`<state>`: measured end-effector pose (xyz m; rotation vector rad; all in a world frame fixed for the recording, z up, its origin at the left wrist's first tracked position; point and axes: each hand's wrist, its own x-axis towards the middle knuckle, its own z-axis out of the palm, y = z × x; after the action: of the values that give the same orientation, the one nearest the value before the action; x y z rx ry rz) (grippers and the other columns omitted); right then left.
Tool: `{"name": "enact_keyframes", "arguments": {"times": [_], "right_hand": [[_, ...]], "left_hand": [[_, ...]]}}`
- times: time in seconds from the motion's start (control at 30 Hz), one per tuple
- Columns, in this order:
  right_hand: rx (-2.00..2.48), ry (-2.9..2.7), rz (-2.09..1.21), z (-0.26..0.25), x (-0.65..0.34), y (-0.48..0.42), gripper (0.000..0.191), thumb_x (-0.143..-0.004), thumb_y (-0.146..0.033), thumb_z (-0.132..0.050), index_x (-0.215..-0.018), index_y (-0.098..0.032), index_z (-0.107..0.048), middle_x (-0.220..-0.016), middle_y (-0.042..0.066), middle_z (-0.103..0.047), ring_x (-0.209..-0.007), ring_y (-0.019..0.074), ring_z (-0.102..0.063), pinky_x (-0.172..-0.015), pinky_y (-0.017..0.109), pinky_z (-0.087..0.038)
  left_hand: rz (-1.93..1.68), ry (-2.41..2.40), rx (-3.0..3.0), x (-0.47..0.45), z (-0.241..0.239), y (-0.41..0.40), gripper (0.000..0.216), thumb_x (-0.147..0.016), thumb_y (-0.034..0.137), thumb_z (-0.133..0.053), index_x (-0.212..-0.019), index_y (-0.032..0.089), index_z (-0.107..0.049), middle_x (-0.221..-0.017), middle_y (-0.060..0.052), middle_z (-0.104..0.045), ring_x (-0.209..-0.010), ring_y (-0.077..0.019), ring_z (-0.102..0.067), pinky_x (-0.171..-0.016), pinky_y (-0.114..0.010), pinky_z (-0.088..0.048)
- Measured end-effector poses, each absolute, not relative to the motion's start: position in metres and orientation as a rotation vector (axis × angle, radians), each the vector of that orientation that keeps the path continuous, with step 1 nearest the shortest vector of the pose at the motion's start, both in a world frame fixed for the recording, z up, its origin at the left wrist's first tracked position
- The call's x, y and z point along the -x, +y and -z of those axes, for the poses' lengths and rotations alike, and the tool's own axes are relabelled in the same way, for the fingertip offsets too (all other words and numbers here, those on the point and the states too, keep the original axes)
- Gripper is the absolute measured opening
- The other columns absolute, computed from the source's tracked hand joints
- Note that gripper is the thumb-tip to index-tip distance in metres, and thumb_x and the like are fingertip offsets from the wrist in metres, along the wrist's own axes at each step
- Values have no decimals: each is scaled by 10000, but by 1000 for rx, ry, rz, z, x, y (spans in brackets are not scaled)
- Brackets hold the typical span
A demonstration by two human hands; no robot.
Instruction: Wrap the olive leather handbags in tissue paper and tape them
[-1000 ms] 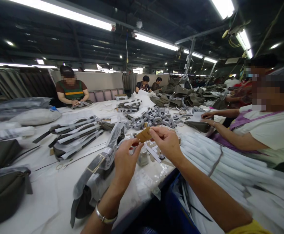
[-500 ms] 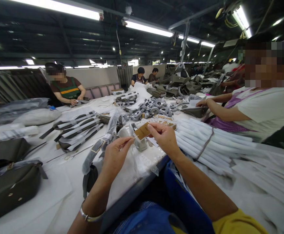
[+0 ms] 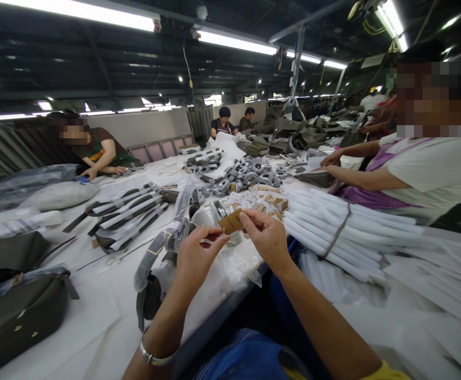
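Observation:
My right hand (image 3: 267,236) pinches a small brown card tag (image 3: 231,221) by its right edge, just above the white table (image 3: 75,322). My left hand (image 3: 196,257) is closed in a pinch at the tag's left end; whatever thin thing it holds there is too small to make out. Below my hands lie small clear plastic packets (image 3: 238,266). A wrapped bag strap (image 3: 166,238) runs under my left hand.
A dark olive bag (image 3: 16,311) sits at the left. Wrapped straps (image 3: 127,208), rolled straps (image 3: 246,177) and loose tags (image 3: 270,199) cover the middle. A bundle of white rolls (image 3: 333,232) lies at the right. A co-worker's arms (image 3: 357,177) rest beyond; others sit farther back.
The view has shifted slightly. My left hand's pinch has moved in to meet the tag's left end. My right hand keeps hold of the tag.

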<state>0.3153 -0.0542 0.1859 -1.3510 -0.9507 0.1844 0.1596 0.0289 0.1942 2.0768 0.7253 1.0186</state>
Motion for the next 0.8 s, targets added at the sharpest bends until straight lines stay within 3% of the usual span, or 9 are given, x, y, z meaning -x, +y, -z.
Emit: {"name": "enact_keyframes", "arguments": {"times": [0.27,0.5,0.57,0.7,0.8], "right_hand": [[1470,-1020,123,-183,-309,-54,239,-901,-383,-618,-1021,-245,-771,-993,36,-777,-853,227,-746,-772,301,-597],[1388,-847,-226,-164,-317,-47,334,-869,-465,-641,-1037,-202,-760,-862,39,-777,-681,206,-724,-657,301,-589],[1352,-810,-317,-161,-319,-46,347,-861,-477,-648,-1028,-193,-758,-810,32,-769,-635,193,-710,-610,287,-578],[1303,-775,-421,-155,-324,-45,355,-849,-481,-664,-1027,-187,-756,-754,21,-753,-601,180,-696,-592,283,-575],[1239,-734,-528,-146,-325,-41,388,-832,-503,-678,-1033,-178,-749,-778,27,-755,-600,176,-692,-590,294,-585]], "left_hand": [[-942,697,-2017,-160,-186,37,198,-860,378,-650,-904,199,-722,-893,-37,-713,-819,-181,-663,-778,-296,-522],[-843,567,-1523,-152,-191,37,186,-874,363,-650,-835,181,-646,-856,-21,-671,-879,-164,-618,-862,-283,-482],[-845,505,-1378,-152,-191,37,176,-889,342,-634,-815,183,-619,-782,-5,-642,-815,-145,-608,-875,-291,-487],[-806,482,-1157,-153,-192,38,156,-864,323,-678,-848,188,-603,-527,90,-369,-500,-70,-389,-677,-225,-503],[-767,470,-1067,-152,-198,36,194,-822,313,-727,-858,174,-596,-561,97,-305,-465,-48,-258,-469,-137,-370]]}}
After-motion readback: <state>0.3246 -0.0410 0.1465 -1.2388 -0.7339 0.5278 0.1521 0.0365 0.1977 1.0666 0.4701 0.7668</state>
